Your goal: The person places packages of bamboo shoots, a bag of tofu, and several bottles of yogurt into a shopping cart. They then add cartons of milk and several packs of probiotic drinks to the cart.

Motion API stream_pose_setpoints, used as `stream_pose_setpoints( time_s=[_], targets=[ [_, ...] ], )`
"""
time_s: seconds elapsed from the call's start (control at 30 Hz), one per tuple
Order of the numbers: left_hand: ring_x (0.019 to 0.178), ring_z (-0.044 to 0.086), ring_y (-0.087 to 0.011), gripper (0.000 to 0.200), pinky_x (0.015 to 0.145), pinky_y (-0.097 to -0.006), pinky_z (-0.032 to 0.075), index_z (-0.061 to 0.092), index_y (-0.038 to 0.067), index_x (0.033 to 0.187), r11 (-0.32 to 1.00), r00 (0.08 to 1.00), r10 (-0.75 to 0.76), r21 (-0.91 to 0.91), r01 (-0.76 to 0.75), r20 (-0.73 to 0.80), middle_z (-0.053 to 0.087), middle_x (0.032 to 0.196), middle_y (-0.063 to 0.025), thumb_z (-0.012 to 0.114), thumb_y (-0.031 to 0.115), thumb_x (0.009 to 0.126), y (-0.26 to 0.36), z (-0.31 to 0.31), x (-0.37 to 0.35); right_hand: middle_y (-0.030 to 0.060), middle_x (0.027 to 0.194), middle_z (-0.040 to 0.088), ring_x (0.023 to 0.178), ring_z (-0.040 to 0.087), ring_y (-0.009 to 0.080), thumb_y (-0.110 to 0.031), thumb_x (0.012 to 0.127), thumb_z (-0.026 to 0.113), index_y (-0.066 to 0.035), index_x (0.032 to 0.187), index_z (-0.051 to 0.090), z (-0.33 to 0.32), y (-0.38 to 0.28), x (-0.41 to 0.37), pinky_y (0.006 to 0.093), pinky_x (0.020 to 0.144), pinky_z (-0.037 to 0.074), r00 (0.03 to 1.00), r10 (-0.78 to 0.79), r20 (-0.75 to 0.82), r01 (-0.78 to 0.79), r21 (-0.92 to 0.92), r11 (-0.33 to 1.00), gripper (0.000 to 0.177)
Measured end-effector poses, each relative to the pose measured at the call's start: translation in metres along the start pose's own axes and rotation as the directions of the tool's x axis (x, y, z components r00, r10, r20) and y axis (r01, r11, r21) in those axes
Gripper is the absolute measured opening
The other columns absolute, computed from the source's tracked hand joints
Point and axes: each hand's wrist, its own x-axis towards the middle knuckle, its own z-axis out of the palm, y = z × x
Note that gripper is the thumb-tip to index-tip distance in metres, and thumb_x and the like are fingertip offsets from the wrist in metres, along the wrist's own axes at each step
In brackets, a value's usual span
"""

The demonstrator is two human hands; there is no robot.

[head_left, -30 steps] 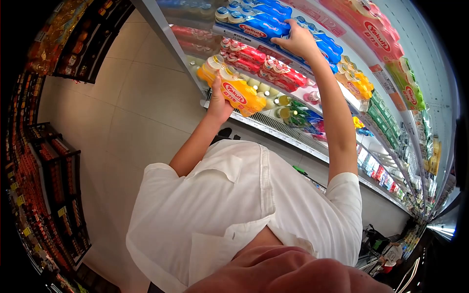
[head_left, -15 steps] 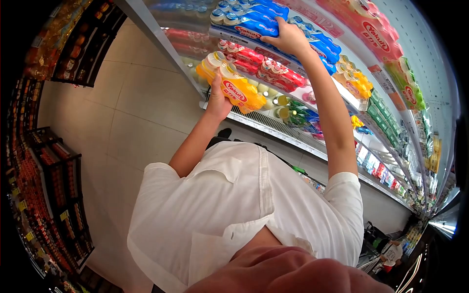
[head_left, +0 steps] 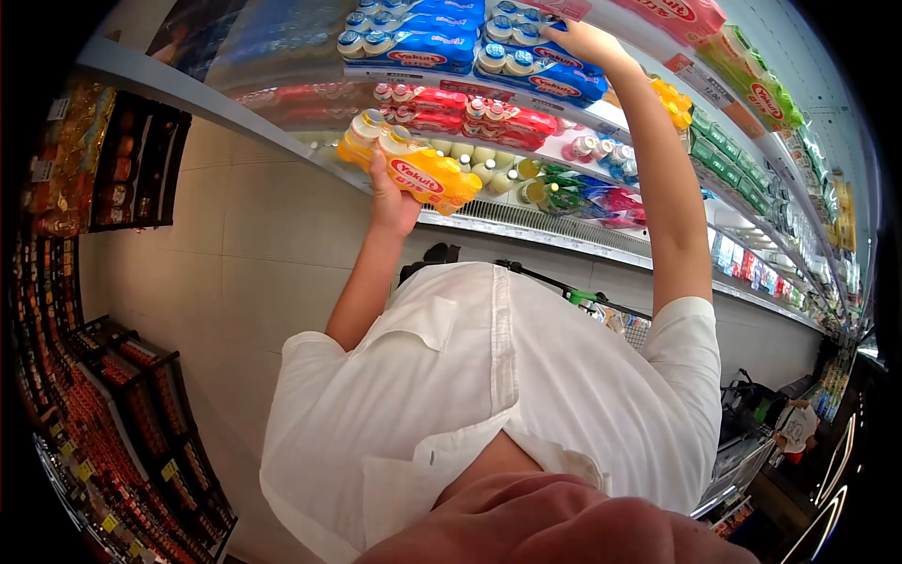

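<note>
In my left hand [head_left: 395, 199] I hold a yellow-wrapped pack of Yakult bottles [head_left: 413, 174] in front of the fridge shelves, fingers closed around its near side. My right hand [head_left: 594, 45] reaches to the upper shelf, its fingers on a blue Yakult pack [head_left: 536, 34] in the right-hand stack; part of the grip is hidden. In front of that pack is another blue Yakult pack [head_left: 543, 71]. To the left stands a second stack of blue packs [head_left: 409, 49], with a narrow gap between the stacks.
Red Yakult packs [head_left: 507, 122] fill the shelf below, above pale bottles [head_left: 489, 171]. More yellow packs [head_left: 673, 101] and green packs [head_left: 722, 150] continue to the right. A shopping trolley [head_left: 631, 327] is beside me. Dark display racks [head_left: 141, 395] stand across the tiled floor [head_left: 197, 254].
My view has shifted. My right hand has gone from the left blue stack to the right one. The yellow pack stays in my left hand.
</note>
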Motion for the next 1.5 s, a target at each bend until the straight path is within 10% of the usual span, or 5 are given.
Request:
stream_pose_setpoints(
  time_s=[0.97,1.5],
  targets=[
    [0.127,0.068,-0.0239,0.072,0.112,-0.0506,0.055,0.061,0.018,0.144,0.999,0.994,-0.023,-0.029,0.020,-0.104,0.070,0.134,-0.0018,0.060,0.077,0.103,-0.008,-0.023,-0.024,0.0306,0.168,0.050,0.153,0.052,0.0480,-0.094,0.065,0.081,-0.012,0.174,0.041,0.037,-0.026,0.054,0.0552,0.128,0.042,0.979,-0.195,0.054,0.170,0.302,0.938,0.141],
    [0.130,0.067,-0.0245,0.073,0.114,-0.0513,0.055,0.058,0.018,0.147,0.999,0.993,-0.017,-0.030,0.014,-0.116,0.068,0.137,-0.0027,0.059,0.077,0.104,-0.003,-0.028,-0.029,0.0234,0.149,0.069,0.135,0.069,0.0389,-0.076,0.091,0.071,-0.012,0.159,0.061,0.036,0.012,0.073,0.0496,0.115,0.053,0.979,-0.202,-0.001,0.197,0.230,0.953,0.093]
  ],
)
